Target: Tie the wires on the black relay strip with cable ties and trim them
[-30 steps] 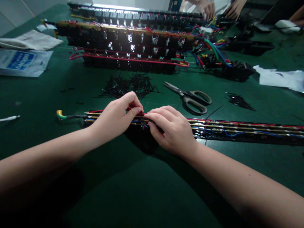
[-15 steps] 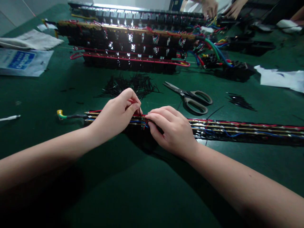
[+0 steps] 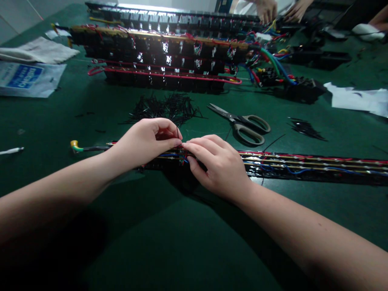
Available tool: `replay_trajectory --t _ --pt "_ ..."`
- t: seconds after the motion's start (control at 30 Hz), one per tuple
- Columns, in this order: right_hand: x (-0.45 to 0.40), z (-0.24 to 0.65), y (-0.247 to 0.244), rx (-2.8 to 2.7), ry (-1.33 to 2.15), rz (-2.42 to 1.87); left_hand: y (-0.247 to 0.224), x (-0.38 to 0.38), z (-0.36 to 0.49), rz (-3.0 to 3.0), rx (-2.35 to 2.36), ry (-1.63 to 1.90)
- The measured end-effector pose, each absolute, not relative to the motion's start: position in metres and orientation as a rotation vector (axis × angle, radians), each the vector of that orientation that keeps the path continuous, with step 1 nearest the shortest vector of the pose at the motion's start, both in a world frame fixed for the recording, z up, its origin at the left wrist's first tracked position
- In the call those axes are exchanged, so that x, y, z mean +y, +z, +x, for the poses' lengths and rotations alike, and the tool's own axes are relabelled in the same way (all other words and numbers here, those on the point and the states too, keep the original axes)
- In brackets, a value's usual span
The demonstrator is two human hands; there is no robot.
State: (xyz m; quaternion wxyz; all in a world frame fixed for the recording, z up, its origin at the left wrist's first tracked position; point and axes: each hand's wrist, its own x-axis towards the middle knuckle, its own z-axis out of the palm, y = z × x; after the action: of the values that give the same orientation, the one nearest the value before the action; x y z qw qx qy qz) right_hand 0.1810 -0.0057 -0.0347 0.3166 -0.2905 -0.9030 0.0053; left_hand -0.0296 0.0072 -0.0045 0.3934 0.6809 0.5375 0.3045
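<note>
A long black strip (image 3: 303, 165) with brass bars and red and blue wires lies across the table under both hands. My left hand (image 3: 145, 139) is curled over its left part, thumb and fingers closed around a thin black cable tie (image 3: 177, 131) that stands up from the strip. Beside it, my right hand (image 3: 220, 163) grips the strip, its index fingertip almost meeting the left thumb; what lies beneath those fingertips is hidden. Farther right, another cable tie (image 3: 274, 142) sticks up from the strip. A yellow-green wire end (image 3: 75, 146) extends from the strip's left end.
Behind the hands lie a heap of black cable ties (image 3: 166, 108), scissors (image 3: 242, 123) and a smaller bunch of ties (image 3: 306, 128). Wired black assemblies (image 3: 163, 52) fill the back. A plastic bag (image 3: 30, 79) is at left. Another person's hands (image 3: 268, 11) work at the far right.
My left hand has lowered slightly and its fingers have shifted, so the upright cable tie now shows more clearly. My right hand stays nearly in place on the strip.
</note>
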Motion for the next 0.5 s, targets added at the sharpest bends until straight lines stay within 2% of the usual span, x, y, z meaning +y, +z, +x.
replay_trajectory --t 0.5 --pt "-0.0054 0.1805 -0.0341 -2.415 0.056 -0.783 -0.0101 0.0034 -0.0250 1.766 1.471 0.796"
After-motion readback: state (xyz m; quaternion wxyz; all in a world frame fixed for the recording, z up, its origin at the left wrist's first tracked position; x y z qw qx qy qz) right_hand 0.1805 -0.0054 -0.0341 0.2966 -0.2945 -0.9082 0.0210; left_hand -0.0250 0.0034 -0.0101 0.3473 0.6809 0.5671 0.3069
